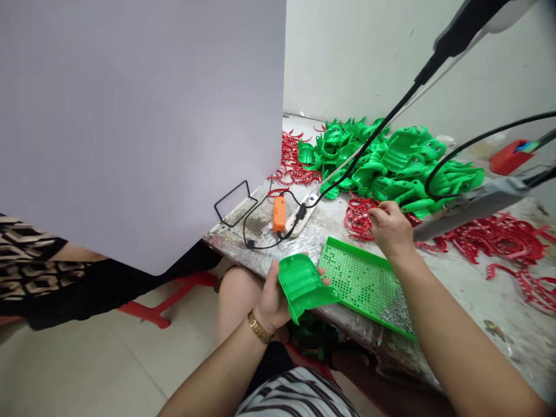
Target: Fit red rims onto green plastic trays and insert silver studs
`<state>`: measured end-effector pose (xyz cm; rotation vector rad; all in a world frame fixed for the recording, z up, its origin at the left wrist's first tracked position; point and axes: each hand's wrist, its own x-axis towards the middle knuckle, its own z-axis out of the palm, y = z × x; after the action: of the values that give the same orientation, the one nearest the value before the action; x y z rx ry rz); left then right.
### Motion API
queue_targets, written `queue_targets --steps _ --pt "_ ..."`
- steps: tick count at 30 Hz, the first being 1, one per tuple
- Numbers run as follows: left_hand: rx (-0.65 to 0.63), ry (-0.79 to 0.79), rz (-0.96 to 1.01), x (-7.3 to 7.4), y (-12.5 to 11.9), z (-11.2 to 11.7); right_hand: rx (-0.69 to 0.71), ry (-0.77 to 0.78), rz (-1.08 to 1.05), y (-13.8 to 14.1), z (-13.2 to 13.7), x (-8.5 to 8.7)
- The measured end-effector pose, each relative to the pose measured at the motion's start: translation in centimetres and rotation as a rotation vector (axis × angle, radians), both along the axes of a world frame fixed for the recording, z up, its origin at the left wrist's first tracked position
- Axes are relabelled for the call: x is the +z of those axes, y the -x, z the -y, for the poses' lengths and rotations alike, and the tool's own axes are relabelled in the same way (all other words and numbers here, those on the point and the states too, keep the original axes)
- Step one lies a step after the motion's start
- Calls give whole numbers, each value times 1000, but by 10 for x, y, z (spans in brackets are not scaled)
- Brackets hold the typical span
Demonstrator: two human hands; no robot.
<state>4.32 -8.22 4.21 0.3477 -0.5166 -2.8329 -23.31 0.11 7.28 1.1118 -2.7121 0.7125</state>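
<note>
My left hand point(271, 298) is closed around a green plastic shell piece point(304, 284), held just off the table's near edge. My right hand point(391, 229) reaches over the table, fingers curled into a pile of red curved plastic parts point(358, 217); whether it grips one is hidden. Between the hands lies a green perforated tray point(360, 278) with small metal bits at its right end.
A heap of green shells point(391, 159) fills the back of the table point(478, 289). More red parts point(499, 237) lie right and at the back point(293, 156). A power strip with an orange plug point(279, 213) lies left. A lamp arm point(469, 205) hangs over the right side. Another person point(52, 272) sits at left.
</note>
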Motion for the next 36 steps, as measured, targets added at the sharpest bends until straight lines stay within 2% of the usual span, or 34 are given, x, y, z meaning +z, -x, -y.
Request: queue_targets --steps 3,6,10,12,14,20,27,36 --pt "-80 4 4 -2 3 -4 -13 217 8 -13 -10 13" --pt "-113 3 15 -1 7 -9 26 336 155 -44 -25 21" --pt "-165 -2 33 -2 11 -18 217 341 607 -100 -46 29" --pt "-182 23 35 -2 13 -23 308 312 680 -123 -51 30" --pt "-183 46 27 -2 15 -27 353 301 645 -137 -53 30" --pt "-219 63 -68 -1 17 -33 306 273 631 -141 -55 26" --pt "-211 61 -94 1 21 -37 350 292 502 -145 -62 26" --pt "-278 22 -85 0 23 -39 377 270 606 -141 -66 25"
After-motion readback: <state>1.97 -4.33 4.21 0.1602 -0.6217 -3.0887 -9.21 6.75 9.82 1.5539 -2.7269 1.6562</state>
